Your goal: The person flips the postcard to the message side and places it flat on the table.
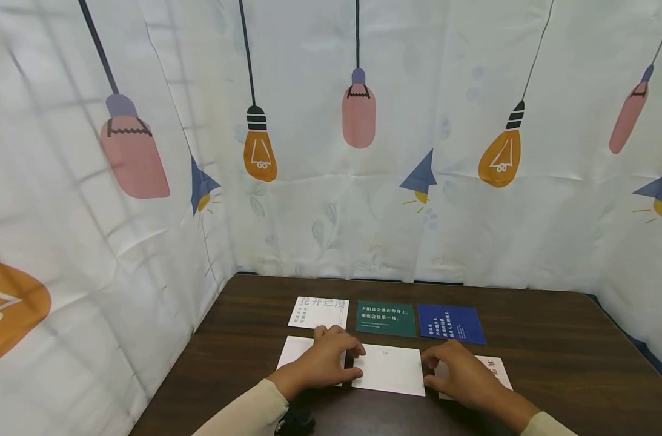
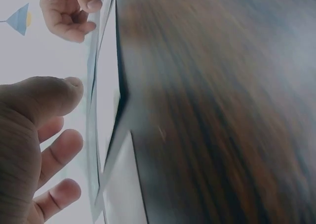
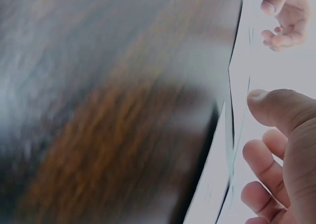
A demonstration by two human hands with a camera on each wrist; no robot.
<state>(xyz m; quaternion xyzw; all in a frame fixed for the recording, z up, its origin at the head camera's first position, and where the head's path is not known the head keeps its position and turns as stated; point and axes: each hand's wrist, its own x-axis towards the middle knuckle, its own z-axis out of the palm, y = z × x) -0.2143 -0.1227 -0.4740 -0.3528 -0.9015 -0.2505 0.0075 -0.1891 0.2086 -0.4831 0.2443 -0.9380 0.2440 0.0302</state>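
A plain white card (image 1: 390, 370) lies face up in the middle of the front row, between both hands. My left hand (image 1: 326, 358) hovers at its left edge, fingers loosely bent, partly covering another white card (image 1: 294, 349). Beside the right edge, my right hand (image 1: 464, 376) hangs over a white card with red characters (image 1: 496, 369) and hides much of it. In the wrist views, the thumb and fingers of the left hand (image 2: 44, 135) and right hand (image 3: 291, 145) stand apart with nothing pinched between them.
Behind lies a second row: a white card with grey-blue characters (image 1: 318, 313), a green card (image 1: 386, 319) and a blue card (image 1: 452, 324). All rest on a dark wooden table (image 1: 559, 339). A white curtain (image 1: 320, 242) printed with lamps surrounds it. A dark object (image 1: 296, 420) sits by the left sleeve.
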